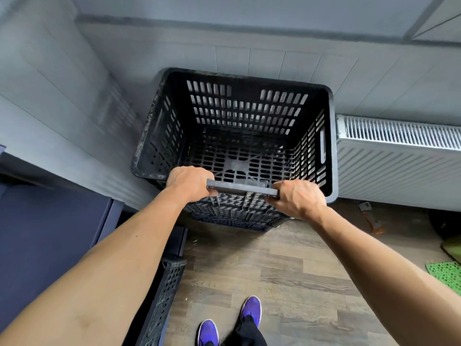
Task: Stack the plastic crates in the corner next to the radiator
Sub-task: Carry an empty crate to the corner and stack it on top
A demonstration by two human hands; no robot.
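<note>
A black slotted plastic crate [239, 121] stands in the corner, its right side close to the white radiator [399, 156]. It rests on top of at least one more crate [239, 222], whose edge shows beneath it. My left hand [189, 182] and my right hand [296, 198] both grip the near rim of the top crate, about a hand's width apart. The crate is empty inside. Another black crate [162, 300] stands on the floor by my left arm, partly hidden by it.
Grey panelled walls meet behind the crate. A dark blue cabinet [50, 236] is at the left. The floor is wood-patterned, with an orange-handled tool [371, 218] and a green mat [446, 273] at the right. My purple shoes [250, 310] are at the bottom.
</note>
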